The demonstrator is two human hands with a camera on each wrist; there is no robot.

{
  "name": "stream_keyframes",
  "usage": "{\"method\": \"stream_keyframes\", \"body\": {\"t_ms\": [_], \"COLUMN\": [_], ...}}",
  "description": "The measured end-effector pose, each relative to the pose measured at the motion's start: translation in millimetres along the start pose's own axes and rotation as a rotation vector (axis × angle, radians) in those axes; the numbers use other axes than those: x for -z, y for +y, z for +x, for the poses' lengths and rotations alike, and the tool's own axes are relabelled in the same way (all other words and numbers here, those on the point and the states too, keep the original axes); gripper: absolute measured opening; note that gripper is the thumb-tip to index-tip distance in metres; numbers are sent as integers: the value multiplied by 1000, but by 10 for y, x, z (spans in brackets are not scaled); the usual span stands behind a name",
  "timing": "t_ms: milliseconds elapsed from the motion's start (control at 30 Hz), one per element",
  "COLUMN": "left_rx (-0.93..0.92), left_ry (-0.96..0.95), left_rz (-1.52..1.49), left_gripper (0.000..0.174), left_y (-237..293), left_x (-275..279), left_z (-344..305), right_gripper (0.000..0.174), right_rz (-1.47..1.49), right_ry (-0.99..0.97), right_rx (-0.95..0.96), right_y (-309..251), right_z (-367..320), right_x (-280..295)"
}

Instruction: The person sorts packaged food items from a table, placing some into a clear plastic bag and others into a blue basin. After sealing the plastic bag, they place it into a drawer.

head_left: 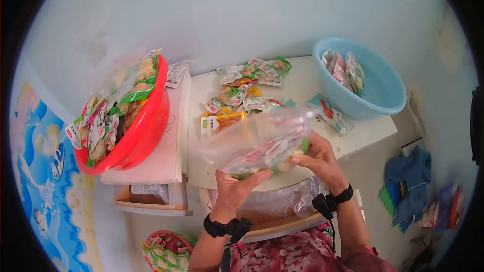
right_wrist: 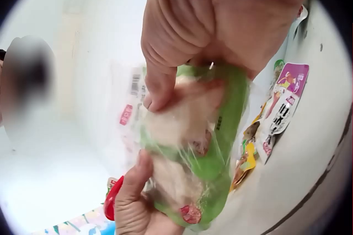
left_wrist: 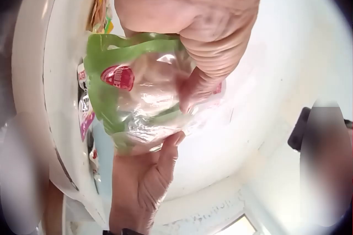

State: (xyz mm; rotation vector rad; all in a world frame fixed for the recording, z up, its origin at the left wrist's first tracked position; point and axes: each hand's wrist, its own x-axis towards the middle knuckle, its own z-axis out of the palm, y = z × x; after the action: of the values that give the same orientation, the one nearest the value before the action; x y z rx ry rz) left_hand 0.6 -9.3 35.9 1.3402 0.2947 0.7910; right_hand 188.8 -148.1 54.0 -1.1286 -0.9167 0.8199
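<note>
My left hand [head_left: 236, 191] and right hand [head_left: 322, 165] hold a clear plastic bag [head_left: 227, 146] between them over the table's front edge. Inside it lie green-edged food packets [right_wrist: 182, 108] with pale contents. In the head view the bag's loose end is blurred and points left. Both thumbs press the near side of the bag, and the other fingers are mostly hidden behind it. In the left wrist view, the green-edged packet [left_wrist: 149, 86] with a red label shows through the film between both hands.
Several loose food packets [head_left: 232, 95] lie across the white table [head_left: 297, 80]. At the left, a tilted red basin [head_left: 159, 121] is heaped with packets. A blue basin [head_left: 385, 90] with a few packets stands at the right. Below the hands, a pulled-out drawer holds clear plastic bags [head_left: 282, 199].
</note>
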Motion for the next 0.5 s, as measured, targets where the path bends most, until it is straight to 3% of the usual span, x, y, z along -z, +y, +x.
{"method": "stream_keyframes", "body": {"t_ms": [33,133,233,500], "left_rx": [-55,129,97,46], "left_ry": [0,-4,-44,-2], "left_rz": [49,96,130,169], "left_gripper": [45,42,39,36], "left_y": [-42,-137,-66,44], "left_x": [22,88,23,-7], "left_z": [27,7,-4,84], "right_gripper": [52,57,59,36], "right_rz": [-1,-105,-249,-122], "right_ry": [-10,-35,-39,-38], "right_rx": [-4,-113,-29,4], "right_y": [19,176,136,-89], "right_z": [19,18,15,103], "right_x": [15,155,209,135]}}
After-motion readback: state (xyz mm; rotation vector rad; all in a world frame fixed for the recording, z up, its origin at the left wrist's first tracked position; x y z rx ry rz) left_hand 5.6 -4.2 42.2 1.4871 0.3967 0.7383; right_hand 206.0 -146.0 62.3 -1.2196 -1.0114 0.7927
